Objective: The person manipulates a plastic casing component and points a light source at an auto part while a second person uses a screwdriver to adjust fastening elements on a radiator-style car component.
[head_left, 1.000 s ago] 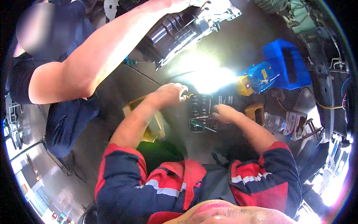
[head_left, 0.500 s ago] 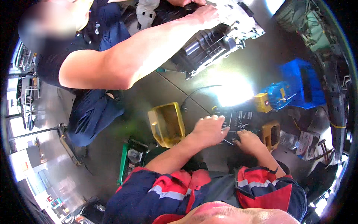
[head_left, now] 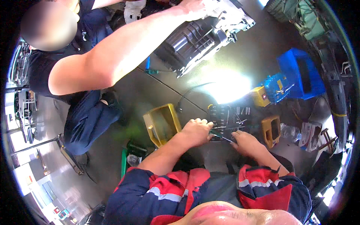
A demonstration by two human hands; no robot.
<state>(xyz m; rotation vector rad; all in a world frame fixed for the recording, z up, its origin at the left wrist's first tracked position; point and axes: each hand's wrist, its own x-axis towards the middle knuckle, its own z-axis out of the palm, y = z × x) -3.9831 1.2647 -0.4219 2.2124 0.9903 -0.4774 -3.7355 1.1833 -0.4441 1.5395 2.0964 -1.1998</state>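
Observation:
My left hand (head_left: 195,133) is closed around the green and black handle of a screwdriver (head_left: 225,138). Its thin metal shaft points right, toward my other hand. The fingers of my right hand (head_left: 246,143) are pinched together at the shaft's tip; any small piece between them is hidden. Just beyond both hands lies an open dark tool set (head_left: 233,119) with rows of sockets and bits. Across from me, a co-worker's bare arm (head_left: 120,48) reaches over a large black plastic housing (head_left: 191,39) with pale metal parts on top.
A yellow open bin (head_left: 147,125) stands left of my hands, an orange-yellow one (head_left: 267,132) to the right. Farther right are a blue bin (head_left: 318,88) and a blue and yellow device (head_left: 277,92). A bright light glares on the floor. A green-handled tool (head_left: 152,71) lies near the housing.
My left hand has moved left and slightly down, and the screwdriver now shows between my hands. My right hand has shifted slightly left. The view has shifted a little.

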